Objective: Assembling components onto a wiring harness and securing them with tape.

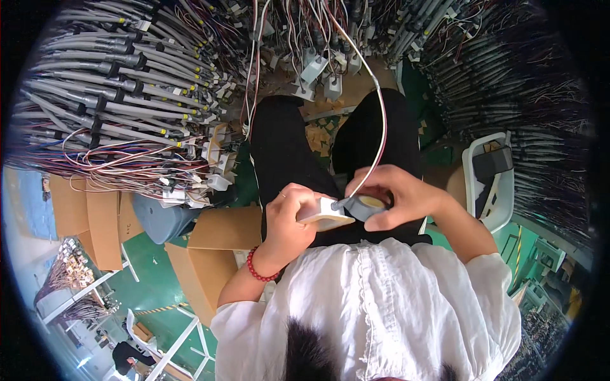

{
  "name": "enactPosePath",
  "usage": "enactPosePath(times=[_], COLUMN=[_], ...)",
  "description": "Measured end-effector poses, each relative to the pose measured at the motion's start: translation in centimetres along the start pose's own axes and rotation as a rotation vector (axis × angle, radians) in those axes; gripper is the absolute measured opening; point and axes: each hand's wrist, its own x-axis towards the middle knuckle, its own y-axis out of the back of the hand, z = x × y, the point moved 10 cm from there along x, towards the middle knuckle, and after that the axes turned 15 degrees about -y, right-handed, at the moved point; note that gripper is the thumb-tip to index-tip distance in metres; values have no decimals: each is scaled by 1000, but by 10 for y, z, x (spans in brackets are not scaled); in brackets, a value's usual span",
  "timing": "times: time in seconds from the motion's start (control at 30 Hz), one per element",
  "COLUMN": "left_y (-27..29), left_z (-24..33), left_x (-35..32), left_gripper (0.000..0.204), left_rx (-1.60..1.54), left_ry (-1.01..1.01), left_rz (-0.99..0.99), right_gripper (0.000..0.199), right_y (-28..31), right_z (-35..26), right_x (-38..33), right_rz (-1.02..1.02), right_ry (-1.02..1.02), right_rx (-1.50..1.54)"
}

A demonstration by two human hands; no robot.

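My left hand [289, 213], with a red bead bracelet at its wrist, is closed around a white plastic connector block [326, 219] above my lap. A thin cable of white and dark red wires [384, 120] comes down from the top and curves to the block's right end. Close beside that end, my right hand [406, 197] grips a roll of grey tape [363, 207] between thumb and fingers. Grey tape shows at the cable's base, next to the roll. Whether it is still joined to the roll is hard to tell.
Grey-sleeved cable bundles [108, 95] fill the left side, and dark cables [502, 76] hang at the right. White connectors [313, 68] dangle ahead. A white basket [470, 181] stands right; cardboard boxes [222, 228] and a blue-grey stool [159, 216] stand left. Another person [130, 357] is far lower left.
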Motion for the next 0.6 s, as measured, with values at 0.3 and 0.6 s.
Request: enactPosePath(times=[0.3,0.6], left_y=[-6,-32], left_z=[14,-26], left_x=[17,-28], left_gripper=[32,27], left_rx=[341,-583], left_ry=[-105,537], left_rz=[-155,-94], right_gripper=[63,58], right_y=[1,13], right_z=[33,2], right_x=[-8,24], right_rz=[160,29], right_ry=[-74,118], right_rx=[742,-28])
